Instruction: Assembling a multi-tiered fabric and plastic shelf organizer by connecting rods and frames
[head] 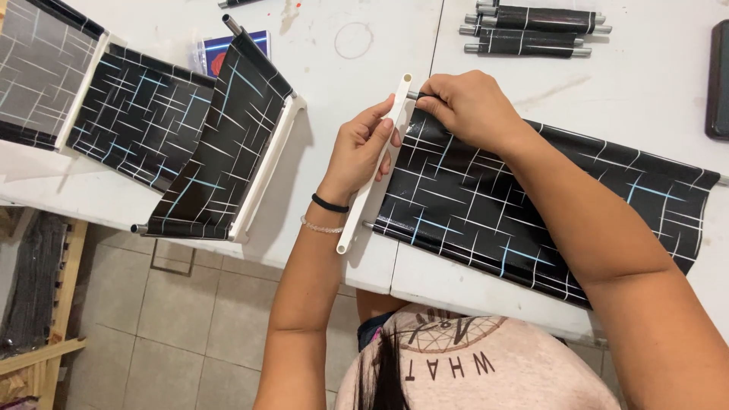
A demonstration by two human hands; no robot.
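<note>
**Both hands closed on bar and rod**

Gripping the white plastic bar (373, 163) near its upper end, my left hand (363, 148) is wrapped around it. My right hand (469, 106) pinches the metal rod (411, 96) at the bar's top hole. Just right of the bar, the black patterned fabric panel (531, 201) lies flat on the white table (342, 45).

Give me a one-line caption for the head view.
Left hand holds white plastic bar; right hand grips black patterned fabric panel.

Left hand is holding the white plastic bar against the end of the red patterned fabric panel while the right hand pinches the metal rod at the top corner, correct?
Not quite: the fabric panel is black with white and blue lines, not red, as the head view shows. The left hand holds the white plastic bar; the right hand pinches the metal rod.
</note>
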